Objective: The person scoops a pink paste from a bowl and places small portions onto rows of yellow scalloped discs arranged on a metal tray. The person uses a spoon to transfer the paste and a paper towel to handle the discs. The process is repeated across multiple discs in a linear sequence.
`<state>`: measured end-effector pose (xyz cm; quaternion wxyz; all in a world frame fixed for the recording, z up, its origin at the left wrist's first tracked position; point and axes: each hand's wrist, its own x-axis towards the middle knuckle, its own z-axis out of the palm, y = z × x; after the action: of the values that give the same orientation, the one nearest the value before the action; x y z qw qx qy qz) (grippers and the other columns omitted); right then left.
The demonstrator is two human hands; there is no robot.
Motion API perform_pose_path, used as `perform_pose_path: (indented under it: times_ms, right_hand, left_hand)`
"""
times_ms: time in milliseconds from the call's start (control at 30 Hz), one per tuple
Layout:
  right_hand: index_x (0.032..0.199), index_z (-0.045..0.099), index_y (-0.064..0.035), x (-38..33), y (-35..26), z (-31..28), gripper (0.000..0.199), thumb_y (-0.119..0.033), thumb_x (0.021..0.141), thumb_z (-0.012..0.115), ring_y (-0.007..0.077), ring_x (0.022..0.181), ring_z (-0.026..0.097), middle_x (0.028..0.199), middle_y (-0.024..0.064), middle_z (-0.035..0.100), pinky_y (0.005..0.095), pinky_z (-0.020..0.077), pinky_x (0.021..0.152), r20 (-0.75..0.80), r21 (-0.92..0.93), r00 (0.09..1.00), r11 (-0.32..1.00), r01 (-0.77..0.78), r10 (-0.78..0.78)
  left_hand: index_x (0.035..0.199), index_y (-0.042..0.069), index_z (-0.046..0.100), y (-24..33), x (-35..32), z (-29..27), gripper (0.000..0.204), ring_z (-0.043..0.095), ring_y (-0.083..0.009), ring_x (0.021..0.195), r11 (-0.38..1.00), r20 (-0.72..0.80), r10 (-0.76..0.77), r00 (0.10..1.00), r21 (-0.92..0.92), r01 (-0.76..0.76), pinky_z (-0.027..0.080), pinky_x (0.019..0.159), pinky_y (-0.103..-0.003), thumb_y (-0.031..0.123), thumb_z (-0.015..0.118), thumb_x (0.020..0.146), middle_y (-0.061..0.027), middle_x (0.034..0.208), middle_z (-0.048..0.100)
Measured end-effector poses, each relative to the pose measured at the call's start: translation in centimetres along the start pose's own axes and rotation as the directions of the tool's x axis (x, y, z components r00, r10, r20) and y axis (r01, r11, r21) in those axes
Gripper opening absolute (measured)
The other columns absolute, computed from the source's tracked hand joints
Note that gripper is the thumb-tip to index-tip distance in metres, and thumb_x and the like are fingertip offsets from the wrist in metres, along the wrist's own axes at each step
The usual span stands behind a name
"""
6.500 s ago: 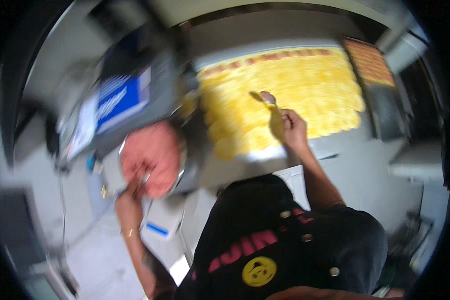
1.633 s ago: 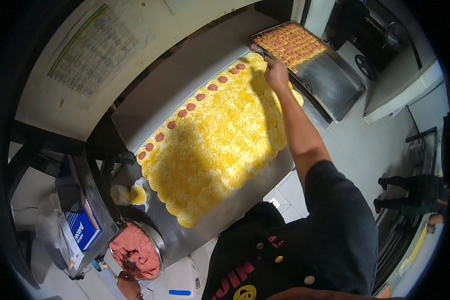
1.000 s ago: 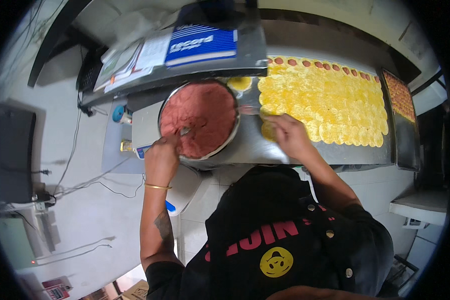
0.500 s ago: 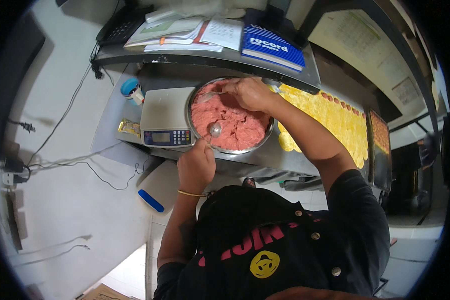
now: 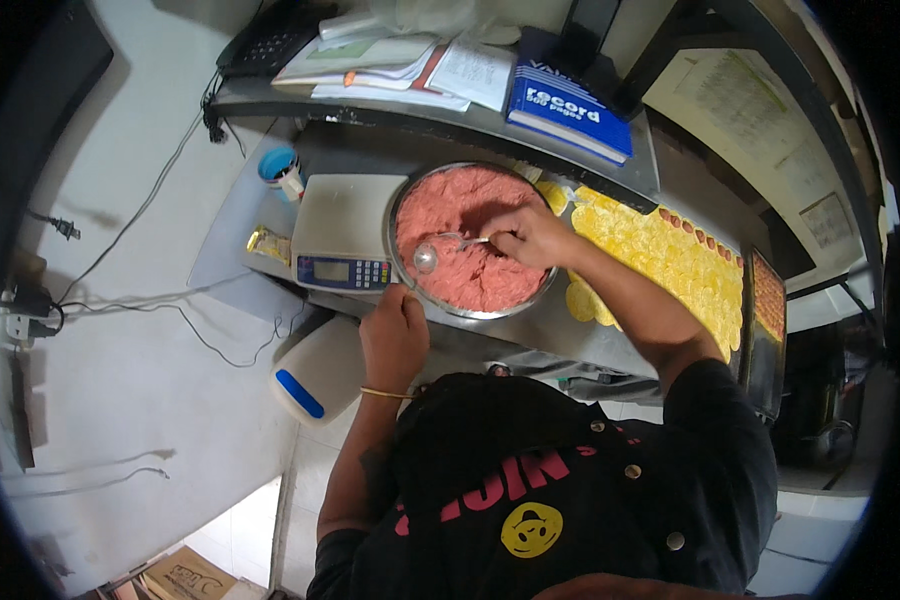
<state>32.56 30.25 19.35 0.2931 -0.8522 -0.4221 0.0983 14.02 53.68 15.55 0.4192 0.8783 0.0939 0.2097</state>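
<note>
A round metal bowl full of pink minced meat stands on the counter in front of me. My left hand is closed at the bowl's near left rim, gripping a metal spoon whose round end lies over the meat. My right hand reaches in from the right, fingers closed round the handle of a second spoon. That spoon's head comes close to the first one above the meat; whether they touch I cannot tell.
Left of the bowl sits a digital scale, with a cup and a small packet beyond it. Overlapping yellow rounds cover the counter to the right, near a filled tray. A low shelf holds papers and a blue book.
My right hand has come from the bowl's far side toward its middle right, bringing its spoon near the left one. My left hand has barely moved. The view has shifted slightly.
</note>
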Motion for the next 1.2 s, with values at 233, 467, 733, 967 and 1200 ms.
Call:
perform_pose_path:
  times_ms: [233, 467, 733, 967, 1200]
  right_hand:
    - [0.120, 0.077, -0.0048, -5.3, -2.8, 2.3, 0.024, -0.008, 0.101, 0.062, 0.0110, 0.087, 0.069, 0.089, 0.0075, 0.075, 0.0292, 0.0556, 0.079, -0.379, 0.543, 0.845, 0.830, -0.127, 0.377]
    - [0.140, 0.068, -0.0093, -6.9, -5.8, 4.5, 0.051, 0.005, 0.091, 0.065, 0.0369, 0.096, 0.069, 0.107, 0.0174, 0.070, 0.0409, 0.0577, 0.086, -0.609, -0.015, 0.791, 0.997, -0.073, 0.049]
    - [0.143, 0.066, -0.0123, -8.9, -3.6, 5.6, 0.059, 0.009, 0.088, 0.064, 0.0362, 0.096, 0.070, 0.111, 0.0171, 0.068, 0.0405, 0.0586, 0.084, -0.662, -0.034, 0.748, 0.994, -0.102, 0.054]
    - [0.148, 0.062, -0.0122, -7.8, -5.7, 6.7, 0.069, 0.007, 0.082, 0.068, 0.0341, 0.093, 0.065, 0.102, 0.0158, 0.065, 0.0425, 0.0569, 0.082, -0.527, -0.157, 0.850, 0.985, -0.076, -0.018]
    - [0.143, 0.068, -0.0138, -9.0, -3.3, 7.5, 0.061, 0.010, 0.087, 0.067, 0.0328, 0.089, 0.067, 0.102, 0.0151, 0.065, 0.0393, 0.0579, 0.078, -0.602, -0.216, 0.798, 0.967, -0.136, -0.022]
  left_hand:
    - [0.097, -0.003, 0.066, 1.3, 2.3, 1.4, 0.017, 0.064, -0.0293, 0.070, 0.955, -0.026, -0.044, 0.999, -0.294, 0.034, 0.050, 0.065, -0.041, 0.011, 0.058, 0.098, -0.0169, 0.076, 0.065]
    - [0.105, 0.001, 0.063, 0.5, 4.2, 4.0, 0.012, 0.052, -0.0124, 0.056, 0.281, 0.475, -0.087, 0.876, -0.832, 0.479, 0.044, 0.050, -0.026, 0.012, 0.058, 0.103, 0.0016, 0.074, 0.055]
    - [0.101, 0.007, 0.063, 0.4, 4.7, 3.0, 0.012, 0.043, -0.0062, 0.051, 0.297, 0.535, -0.163, 0.829, -0.774, 0.559, 0.035, 0.044, -0.025, 0.014, 0.057, 0.107, 0.0046, 0.067, 0.048]
    - [0.099, 0.005, 0.066, 0.7, 4.9, 2.3, 0.011, 0.038, -0.0041, 0.049, 0.380, 0.531, -0.182, 0.828, -0.738, 0.557, 0.033, 0.043, -0.025, 0.010, 0.058, 0.104, 0.0052, 0.068, 0.048]
    - [0.093, 0.008, 0.064, -0.1, 5.1, 0.2, 0.011, 0.040, -0.0046, 0.052, 0.114, 0.592, -0.180, 0.786, -0.781, 0.614, 0.032, 0.046, -0.024, 0.008, 0.057, 0.101, 0.0067, 0.066, 0.042]
